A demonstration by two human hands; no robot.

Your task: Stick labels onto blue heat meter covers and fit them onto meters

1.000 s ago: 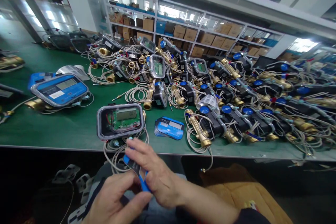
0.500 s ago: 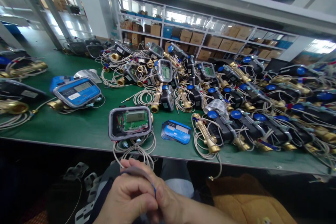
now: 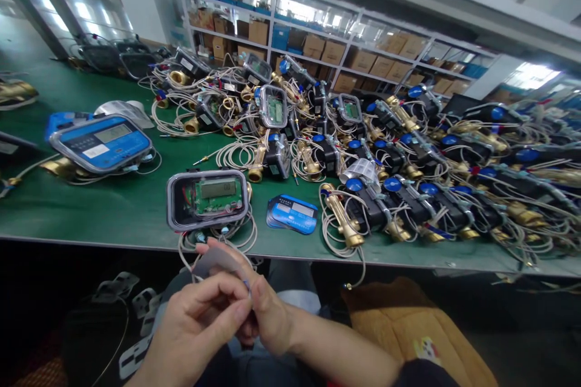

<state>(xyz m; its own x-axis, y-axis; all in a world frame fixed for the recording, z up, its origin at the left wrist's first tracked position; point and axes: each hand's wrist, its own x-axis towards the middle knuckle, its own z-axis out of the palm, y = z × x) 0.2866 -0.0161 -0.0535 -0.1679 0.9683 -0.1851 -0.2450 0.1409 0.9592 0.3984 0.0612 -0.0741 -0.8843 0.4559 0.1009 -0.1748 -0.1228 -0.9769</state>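
Note:
In front of the bench edge, both hands hold a thin, bent label card (image 3: 218, 261), its grey side facing me and a bit of blue at its edge. My left hand (image 3: 195, 314) pinches the card near its lower right edge with thumb and forefinger. Behind the card lie the fingers of my right hand (image 3: 270, 314), its thumb beside that same edge. Just beyond stands a meter (image 3: 207, 196) with a clear-framed case, its green circuit board and display bare. Right of it rests a small stack of blue label cards (image 3: 293, 214).
A meter with a blue face (image 3: 102, 142) stands at the left on the green bench (image 3: 131, 211). Many brass-piped meters with coiled cables (image 3: 336, 157) crowd the middle and right. Shelves with cartons (image 3: 313, 45) stand behind. A brown cushion (image 3: 408, 326) lies below the bench.
The card has tilted, so more of its grey side shows. My hands are a little further left and higher in view; the bench scene has also shifted left and up.

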